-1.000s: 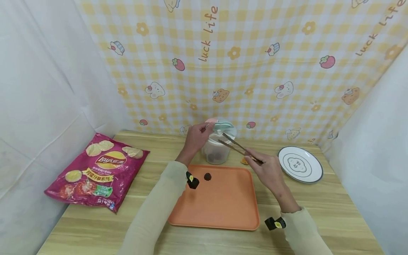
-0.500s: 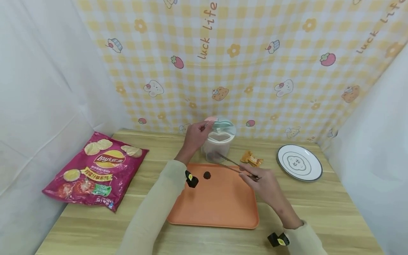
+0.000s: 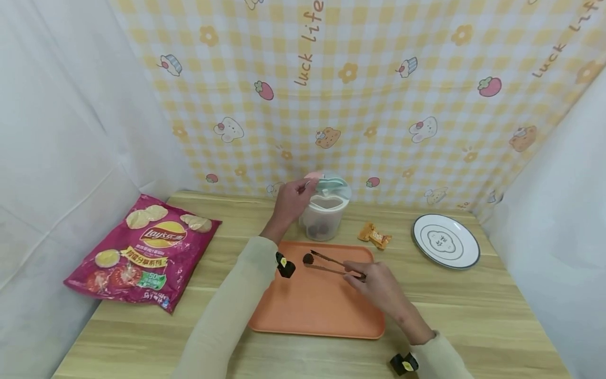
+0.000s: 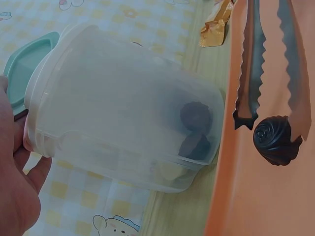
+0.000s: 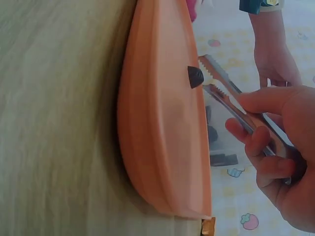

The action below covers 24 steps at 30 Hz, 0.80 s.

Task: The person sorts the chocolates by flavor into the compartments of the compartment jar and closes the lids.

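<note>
My left hand (image 3: 290,201) grips the rim of a clear plastic jar (image 3: 323,217) with a mint lid (image 3: 331,184) at the back of the table; dark sweets (image 4: 195,130) lie at its bottom. My right hand (image 3: 374,284) holds metal tongs (image 3: 331,263) over the orange tray (image 3: 326,310). The serrated tong tips (image 4: 251,110) sit on either side of one dark swirled sweet (image 3: 308,259) resting on the tray; the same sweet (image 4: 276,139) touches one tip in the left wrist view. The right wrist view shows my fingers (image 5: 261,147) curled round the tongs' handles.
A red crisp bag (image 3: 142,250) lies at the left. An orange wrapped sweet (image 3: 374,235) sits between jar and a white plate (image 3: 445,241) at the right. A checked cloth hangs behind; white sheets close both sides of the wooden table (image 3: 492,316).
My right hand has drawn the tongs out of the jar and down left onto the tray, bringing the tips to the dark sweet. The left hand stays on the jar.
</note>
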### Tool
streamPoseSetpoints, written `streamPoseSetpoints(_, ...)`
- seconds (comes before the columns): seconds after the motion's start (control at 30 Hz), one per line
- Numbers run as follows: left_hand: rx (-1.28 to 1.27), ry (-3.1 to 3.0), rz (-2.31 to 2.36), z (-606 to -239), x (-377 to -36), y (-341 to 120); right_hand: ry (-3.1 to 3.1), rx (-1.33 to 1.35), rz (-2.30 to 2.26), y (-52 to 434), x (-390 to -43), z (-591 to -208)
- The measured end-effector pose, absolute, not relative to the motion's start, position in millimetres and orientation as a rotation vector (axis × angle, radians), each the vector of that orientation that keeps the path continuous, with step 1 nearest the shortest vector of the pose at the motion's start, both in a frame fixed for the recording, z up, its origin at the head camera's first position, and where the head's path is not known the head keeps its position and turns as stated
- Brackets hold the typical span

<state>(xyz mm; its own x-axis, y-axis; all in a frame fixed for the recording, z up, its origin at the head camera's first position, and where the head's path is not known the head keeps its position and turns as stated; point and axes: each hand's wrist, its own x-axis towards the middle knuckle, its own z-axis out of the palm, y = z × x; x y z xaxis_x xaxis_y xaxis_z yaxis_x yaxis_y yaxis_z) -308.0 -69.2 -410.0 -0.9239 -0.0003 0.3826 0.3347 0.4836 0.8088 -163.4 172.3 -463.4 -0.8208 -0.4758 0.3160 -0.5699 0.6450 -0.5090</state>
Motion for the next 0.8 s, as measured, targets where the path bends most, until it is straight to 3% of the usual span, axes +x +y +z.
streamPoseSetpoints(0.8, -0.267, -2.415, -1.431, -410.7, -308.0, -68.8, -2.748, 0.774, 0.873, 164.1, -162.6, -470.9)
